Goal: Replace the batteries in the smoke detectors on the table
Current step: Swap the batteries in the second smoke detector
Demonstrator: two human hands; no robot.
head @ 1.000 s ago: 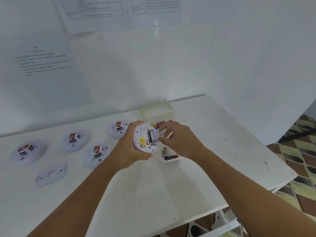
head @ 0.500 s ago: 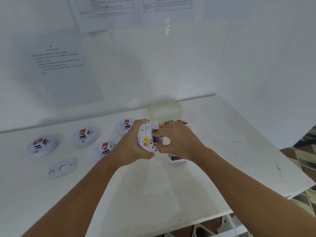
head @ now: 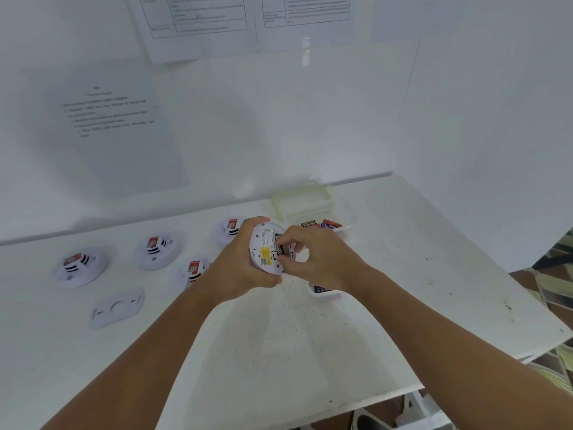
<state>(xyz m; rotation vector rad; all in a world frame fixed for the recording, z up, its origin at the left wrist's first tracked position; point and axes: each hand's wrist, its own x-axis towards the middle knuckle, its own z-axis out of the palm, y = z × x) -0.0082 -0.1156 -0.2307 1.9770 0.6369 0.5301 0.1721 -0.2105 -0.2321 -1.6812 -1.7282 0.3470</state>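
Right hand (head: 322, 259) has closed in, fingertips pinching the battery (head: 278, 244) against the smoke detector (head: 267, 248); left hand (head: 238, 262) grips its rim, hiding the detector's left edge.

Right hand (head: 322, 262) now closes over the held smoke detector (head: 266, 248), fingertips (head: 283, 259) pressing at its battery (head: 278, 243) bay.

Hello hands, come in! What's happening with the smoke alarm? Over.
Left hand holds smoke detector up, back showing. Right hand pinches battery at its compartment. Nothing in the way.
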